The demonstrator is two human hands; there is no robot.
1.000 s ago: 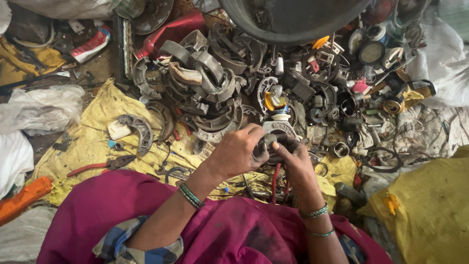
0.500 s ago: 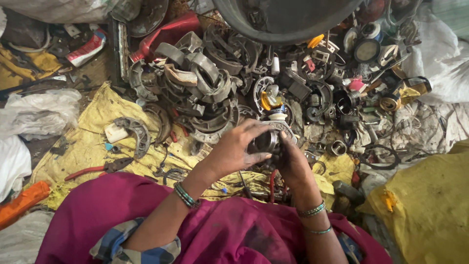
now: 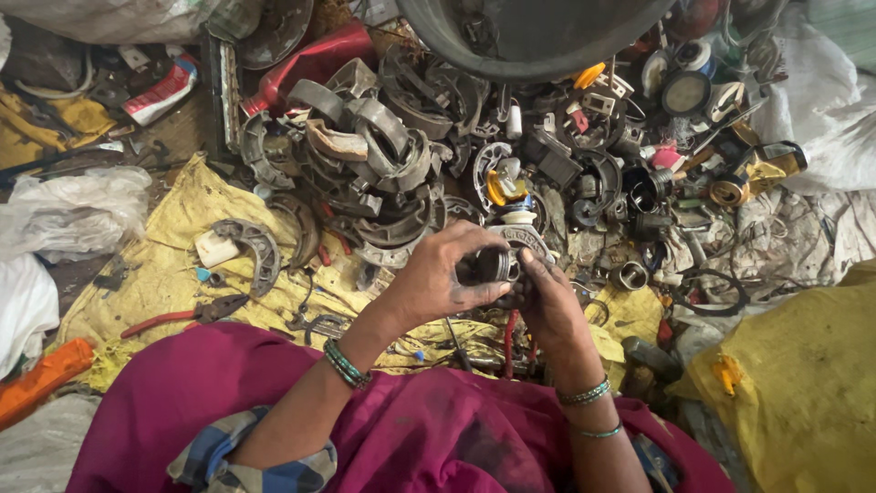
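Observation:
My left hand (image 3: 433, 278) and my right hand (image 3: 547, 306) meet over my lap, both gripping one small dark round metal part (image 3: 495, 265), a ring-like piece. The left fingers curl over its top and left side. The right thumb and fingers press on it from the right. Green bangles sit on both wrists. Just beyond my hands lies a heap of grey curved metal scrap pieces (image 3: 365, 160) on a yellow cloth (image 3: 173, 265).
A large dark tub (image 3: 529, 36) stands at the top. Mixed small parts, rings and caps (image 3: 657, 183) lie to the right. Red-handled pliers (image 3: 182, 317) rest on the cloth at left. A yellow sack (image 3: 803, 383) is at right, white bags (image 3: 64, 215) at left.
My hands have lifted slightly and turned the round part between the fingers; the view has shifted a little. The scrap around them has not moved.

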